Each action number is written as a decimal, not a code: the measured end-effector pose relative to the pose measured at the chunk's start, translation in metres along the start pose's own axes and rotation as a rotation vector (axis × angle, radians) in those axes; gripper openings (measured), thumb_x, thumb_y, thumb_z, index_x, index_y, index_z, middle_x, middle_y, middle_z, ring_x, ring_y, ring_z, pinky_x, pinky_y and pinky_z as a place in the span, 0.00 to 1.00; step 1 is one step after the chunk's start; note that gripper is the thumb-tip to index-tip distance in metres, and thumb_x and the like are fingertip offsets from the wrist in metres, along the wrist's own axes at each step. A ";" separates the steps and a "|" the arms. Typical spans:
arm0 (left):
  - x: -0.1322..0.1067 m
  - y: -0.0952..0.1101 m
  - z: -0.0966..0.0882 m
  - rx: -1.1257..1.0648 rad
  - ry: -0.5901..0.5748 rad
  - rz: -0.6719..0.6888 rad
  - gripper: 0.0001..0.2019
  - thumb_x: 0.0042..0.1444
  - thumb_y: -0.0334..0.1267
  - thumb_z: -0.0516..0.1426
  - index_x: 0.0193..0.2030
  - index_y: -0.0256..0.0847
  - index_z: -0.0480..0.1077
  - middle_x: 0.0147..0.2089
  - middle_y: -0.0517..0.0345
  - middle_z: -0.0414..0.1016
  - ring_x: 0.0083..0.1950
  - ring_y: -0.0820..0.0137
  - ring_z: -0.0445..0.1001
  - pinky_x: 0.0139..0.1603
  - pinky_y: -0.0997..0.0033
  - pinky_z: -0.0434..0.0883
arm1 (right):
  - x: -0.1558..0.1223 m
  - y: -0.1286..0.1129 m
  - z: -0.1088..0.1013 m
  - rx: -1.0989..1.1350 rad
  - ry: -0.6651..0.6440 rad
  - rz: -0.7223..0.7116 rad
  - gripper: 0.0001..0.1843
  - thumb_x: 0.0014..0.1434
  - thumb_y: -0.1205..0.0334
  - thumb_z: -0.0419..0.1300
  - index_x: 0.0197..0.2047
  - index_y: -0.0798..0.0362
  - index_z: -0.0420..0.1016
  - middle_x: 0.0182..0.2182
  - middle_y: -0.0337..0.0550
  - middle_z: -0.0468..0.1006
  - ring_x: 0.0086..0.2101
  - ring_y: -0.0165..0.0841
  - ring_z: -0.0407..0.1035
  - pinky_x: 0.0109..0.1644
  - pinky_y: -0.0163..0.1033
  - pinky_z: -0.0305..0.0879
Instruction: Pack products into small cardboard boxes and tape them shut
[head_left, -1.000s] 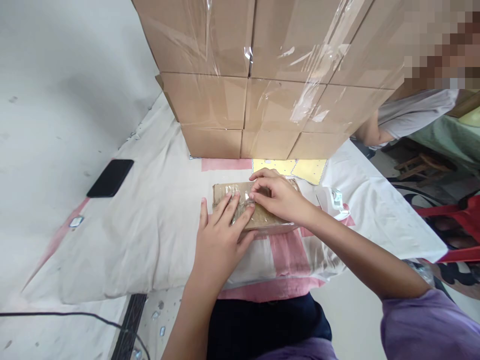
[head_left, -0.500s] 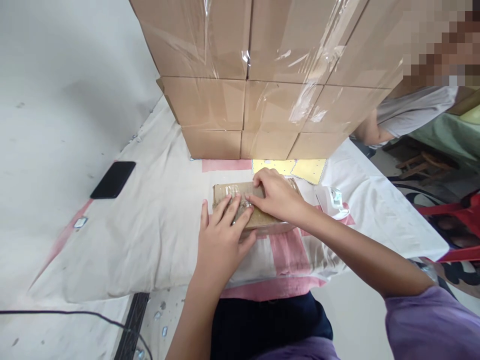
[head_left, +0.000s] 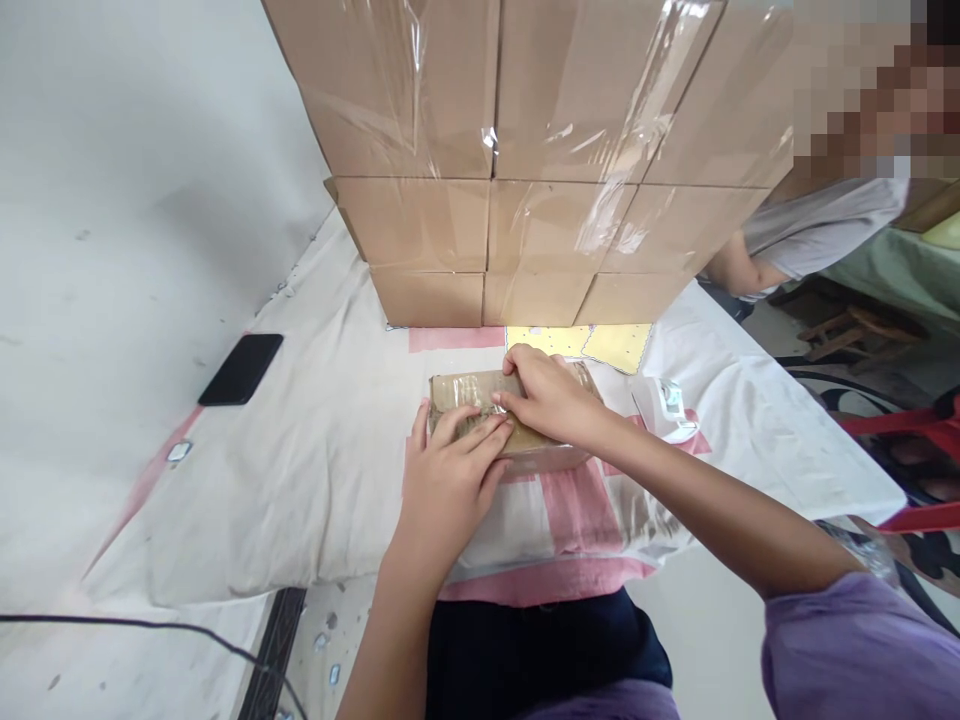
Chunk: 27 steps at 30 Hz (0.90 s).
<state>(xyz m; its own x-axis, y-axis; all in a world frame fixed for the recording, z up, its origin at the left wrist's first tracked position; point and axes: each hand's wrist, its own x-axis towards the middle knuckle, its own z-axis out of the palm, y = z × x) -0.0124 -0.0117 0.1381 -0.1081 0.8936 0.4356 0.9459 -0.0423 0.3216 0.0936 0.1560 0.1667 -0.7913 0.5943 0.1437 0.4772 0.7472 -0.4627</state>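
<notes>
A small flat cardboard parcel (head_left: 459, 392) wrapped in clear tape lies on a white and pink cloth (head_left: 300, 470). My left hand (head_left: 448, 480) rests on its near left part, fingers stretched flat over the tape. My right hand (head_left: 551, 397) lies across the parcel's top, its fingers pressed together on the taped surface beside my left fingertips. Most of the parcel's right half is hidden under my right hand.
A tall stack of taped cardboard boxes (head_left: 525, 150) stands just behind the parcel. A black phone (head_left: 241, 369) lies on the floor at the left. A tape dispenser (head_left: 670, 400) sits right of the parcel. Another person's sleeve (head_left: 817, 225) shows at the right. A cable (head_left: 150, 628) runs along the floor.
My left fingers have slid slightly left and curled in along the tape. My right hand has moved a little left over the parcel. The view has shifted down slightly.
</notes>
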 end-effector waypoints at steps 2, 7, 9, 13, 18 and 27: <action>-0.001 0.001 0.001 0.005 0.022 0.003 0.17 0.65 0.37 0.59 0.60 0.49 0.74 0.58 0.56 0.80 0.62 0.56 0.72 0.74 0.35 0.49 | -0.001 -0.002 0.000 0.012 0.029 0.021 0.12 0.59 0.58 0.65 0.40 0.49 0.64 0.38 0.41 0.76 0.40 0.39 0.69 0.47 0.44 0.59; -0.006 0.004 0.005 0.034 0.119 0.025 0.17 0.64 0.37 0.60 0.59 0.50 0.75 0.56 0.58 0.81 0.62 0.56 0.71 0.74 0.38 0.49 | -0.008 0.007 -0.019 0.032 0.225 0.001 0.04 0.59 0.63 0.60 0.35 0.50 0.67 0.34 0.40 0.76 0.37 0.37 0.70 0.48 0.44 0.60; -0.012 0.000 0.008 0.042 0.193 0.053 0.17 0.62 0.36 0.62 0.57 0.49 0.75 0.53 0.56 0.82 0.60 0.56 0.71 0.73 0.40 0.52 | -0.015 0.025 -0.033 0.065 0.325 -0.010 0.02 0.59 0.64 0.59 0.34 0.50 0.69 0.34 0.41 0.77 0.39 0.38 0.71 0.49 0.45 0.61; -0.029 -0.024 0.017 0.018 0.371 0.071 0.21 0.57 0.34 0.65 0.58 0.49 0.73 0.55 0.49 0.77 0.61 0.54 0.70 0.69 0.44 0.62 | -0.045 0.080 -0.054 0.251 0.330 0.086 0.06 0.61 0.57 0.59 0.38 0.50 0.74 0.38 0.43 0.79 0.42 0.40 0.74 0.49 0.46 0.68; -0.051 -0.059 0.040 -0.421 0.276 -0.297 0.41 0.59 0.52 0.62 0.75 0.47 0.50 0.73 0.39 0.58 0.72 0.51 0.62 0.67 0.49 0.68 | -0.092 0.121 -0.040 0.465 0.006 0.093 0.27 0.66 0.49 0.57 0.67 0.44 0.65 0.66 0.50 0.69 0.63 0.46 0.66 0.62 0.58 0.67; -0.056 -0.075 0.082 -0.729 0.088 -0.701 0.24 0.52 0.59 0.61 0.40 0.37 0.77 0.40 0.44 0.83 0.48 0.49 0.81 0.53 0.49 0.77 | -0.081 0.129 -0.004 0.657 -0.023 0.065 0.29 0.65 0.50 0.58 0.67 0.46 0.66 0.62 0.52 0.74 0.59 0.47 0.70 0.56 0.52 0.73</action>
<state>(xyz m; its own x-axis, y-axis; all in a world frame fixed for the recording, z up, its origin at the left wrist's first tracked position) -0.0523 -0.0219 0.0201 -0.6166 0.7873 0.0029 0.2470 0.1900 0.9502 0.2202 0.2055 0.0989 -0.7799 0.6205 0.0822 0.1976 0.3687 -0.9083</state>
